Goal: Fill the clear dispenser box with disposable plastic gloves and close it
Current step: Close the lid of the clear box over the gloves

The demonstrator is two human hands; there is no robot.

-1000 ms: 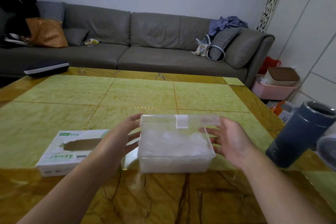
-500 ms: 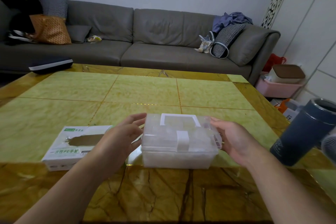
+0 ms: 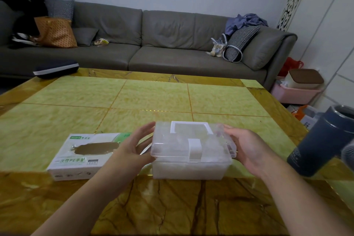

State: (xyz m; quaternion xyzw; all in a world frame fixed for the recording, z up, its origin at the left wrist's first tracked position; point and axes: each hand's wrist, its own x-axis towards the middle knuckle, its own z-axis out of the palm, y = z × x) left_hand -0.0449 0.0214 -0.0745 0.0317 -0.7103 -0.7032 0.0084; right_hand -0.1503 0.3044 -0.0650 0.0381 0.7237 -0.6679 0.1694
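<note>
- Behind the yellow-green table (image 3: 153, 97), a grey sofa (image 3: 153, 44) is filling the wall.
- On its near edge I am closing the clear dispenser box (image 3: 191, 151); gloves (image 3: 178, 166) are filling it.
- My left hand (image 3: 134, 145) and right hand (image 3: 247, 147) are flanking it, fingers relaxed and apart.
- Next, I think, is pressing the white latch (image 3: 194, 149) shut.
- An emptied-looking carton (image 3: 84, 155) is lying left.

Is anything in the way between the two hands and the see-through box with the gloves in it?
No, nothing visible is in the way. The left hand and the right hand lie right against the sides of the clear plastic dispenser box. The white cardboard glove carton sits off to the left, beside the box.
</note>
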